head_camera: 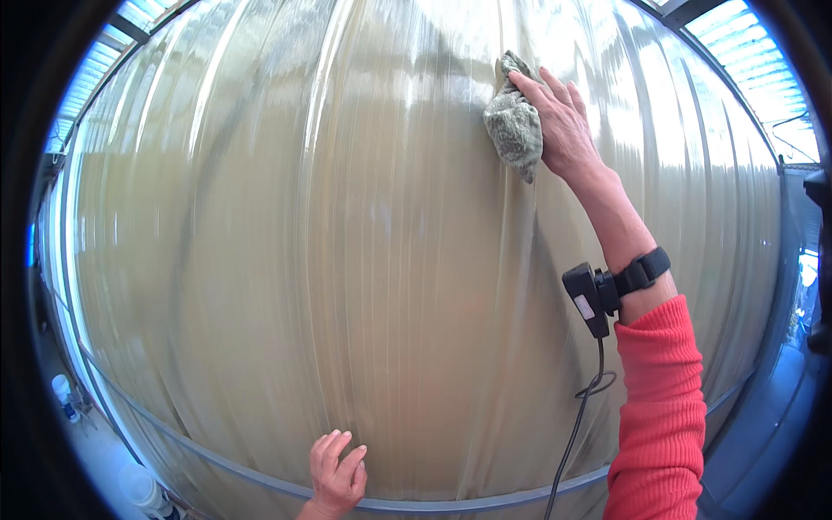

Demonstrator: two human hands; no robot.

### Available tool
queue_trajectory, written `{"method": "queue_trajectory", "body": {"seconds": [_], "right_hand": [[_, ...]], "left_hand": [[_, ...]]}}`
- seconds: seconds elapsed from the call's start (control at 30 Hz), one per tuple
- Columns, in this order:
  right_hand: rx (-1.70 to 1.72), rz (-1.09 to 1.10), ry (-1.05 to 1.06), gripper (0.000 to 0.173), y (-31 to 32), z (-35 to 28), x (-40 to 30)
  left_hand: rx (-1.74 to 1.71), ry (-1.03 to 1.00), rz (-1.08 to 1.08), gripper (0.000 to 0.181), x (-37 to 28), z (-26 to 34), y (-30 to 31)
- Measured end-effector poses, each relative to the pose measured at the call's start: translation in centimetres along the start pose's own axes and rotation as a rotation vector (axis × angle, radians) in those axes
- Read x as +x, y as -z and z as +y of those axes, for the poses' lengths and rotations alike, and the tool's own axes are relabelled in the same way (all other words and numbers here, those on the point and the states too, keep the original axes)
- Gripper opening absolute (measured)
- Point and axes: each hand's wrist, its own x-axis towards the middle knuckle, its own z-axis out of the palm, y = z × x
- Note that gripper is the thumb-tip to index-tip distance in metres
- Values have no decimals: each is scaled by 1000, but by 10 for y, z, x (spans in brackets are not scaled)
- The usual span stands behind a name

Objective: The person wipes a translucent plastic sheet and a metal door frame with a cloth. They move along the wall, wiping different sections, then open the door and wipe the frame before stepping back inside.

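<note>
A large, glossy, yellowish translucent sheet (416, 279) with vertical ribs or folds fills most of the view in front of me. At the upper right, my right hand (564, 127) holds a crumpled grey-green cloth (515, 130) against it. The thumb side lies over the cloth, and the other fingers spread upward. The cloth's lower end hangs down to a point. Low in the view, my left hand (338, 471) holds nothing, its fingers bent and a little apart. It is just in front of the sheet, by a grey horizontal rail (442, 506); whether it touches either is unclear.
A black device (586, 300) is strapped to my right wrist, its cable (572, 435) hanging down. White buckets (140, 487) stand on the floor at lower left. Metal framing (699, 10) and corrugated roofing (747, 58) show above; a blue-grey surface (760, 416) lies at right.
</note>
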Motion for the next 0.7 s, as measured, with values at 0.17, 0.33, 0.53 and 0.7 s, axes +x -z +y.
{"method": "queue_trajectory", "body": {"seconds": [0.17,0.33,0.53,0.7], "right_hand": [[-88,-11,-130,52,-19,26,70],[11,-75,-50,52,-5,24,64],[-27,-56,214,54,10,30,8],[-107,-48,-137,57,0,100,38]], "left_hand": [[35,37,39,34,11,8,-5],[89,18,19,35,15,12,-7],[121,13,-21,45,14,15,-17],[242,-39,-127,55,6,8,-22]]}}
